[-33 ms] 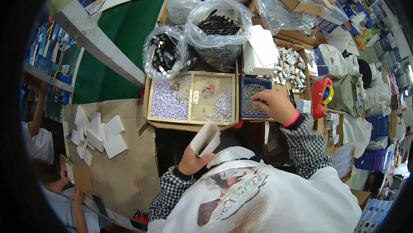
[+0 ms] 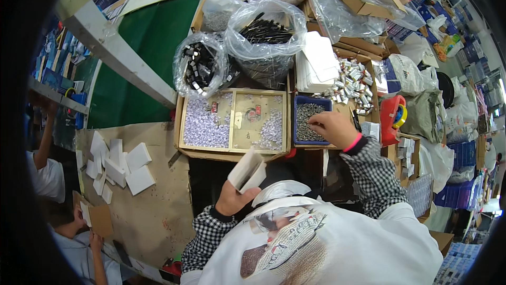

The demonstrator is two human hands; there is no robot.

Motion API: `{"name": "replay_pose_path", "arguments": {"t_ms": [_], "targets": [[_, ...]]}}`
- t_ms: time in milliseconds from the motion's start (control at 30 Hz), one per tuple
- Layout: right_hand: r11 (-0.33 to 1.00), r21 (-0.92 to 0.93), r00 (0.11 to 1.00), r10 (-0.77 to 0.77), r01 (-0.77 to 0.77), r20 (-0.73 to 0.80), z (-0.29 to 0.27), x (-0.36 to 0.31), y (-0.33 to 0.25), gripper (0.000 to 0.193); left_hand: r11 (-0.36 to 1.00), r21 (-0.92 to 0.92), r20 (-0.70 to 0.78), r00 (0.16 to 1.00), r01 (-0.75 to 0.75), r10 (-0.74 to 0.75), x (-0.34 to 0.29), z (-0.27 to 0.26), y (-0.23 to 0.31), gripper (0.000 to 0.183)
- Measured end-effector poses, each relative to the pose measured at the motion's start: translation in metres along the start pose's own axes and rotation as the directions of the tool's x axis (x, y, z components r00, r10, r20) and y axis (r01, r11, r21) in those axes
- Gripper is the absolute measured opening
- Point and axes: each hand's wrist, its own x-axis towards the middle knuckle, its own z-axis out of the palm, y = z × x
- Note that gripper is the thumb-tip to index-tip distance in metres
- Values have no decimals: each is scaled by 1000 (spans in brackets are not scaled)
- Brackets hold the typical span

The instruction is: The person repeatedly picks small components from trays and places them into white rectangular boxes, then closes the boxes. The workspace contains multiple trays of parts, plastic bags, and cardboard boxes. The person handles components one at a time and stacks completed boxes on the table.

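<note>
In my left hand (image 2: 231,199) is a small white open box (image 2: 246,170), tilted, its hollow side towards me. The fingers wrap round its lower end, close to my chest. My right hand (image 2: 340,128) reaches over a blue tray (image 2: 313,142) of small metal pieces that look like screws (image 2: 307,112). Its fingertips are drawn together at the pieces, and whatever is between them is too small to make out. Left of that tray lies a two-part wooden tray (image 2: 232,121) with many small pale lilac pieces (image 2: 203,125) in both compartments.
Behind stand clear plastic bags of black parts (image 2: 197,66) and black sticks (image 2: 266,32). White cards (image 2: 316,64) and small silver cylinders (image 2: 350,85) lie at back right. Several white boxes (image 2: 118,161) rest on the left table. At far left a co-worker's hands hold brown card (image 2: 100,219).
The white box in my left hand has turned slightly. My right hand stays at the blue tray, and the whole view has shifted a little.
</note>
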Motion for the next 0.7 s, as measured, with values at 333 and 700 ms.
{"name": "replay_pose_path", "arguments": {"t_ms": [333, 700], "targets": [[992, -127, 999, -27, 24, -26, 76, 26, 63, 14, 1000, 20, -8, 1000, -3, 3, -10, -4, -1, 65], [995, -74, 988, 63, -74, -140, 44, 14, 53, 23, 998, 33, -105, 993, 51, -47, -7, -7, -9, 59]]}}
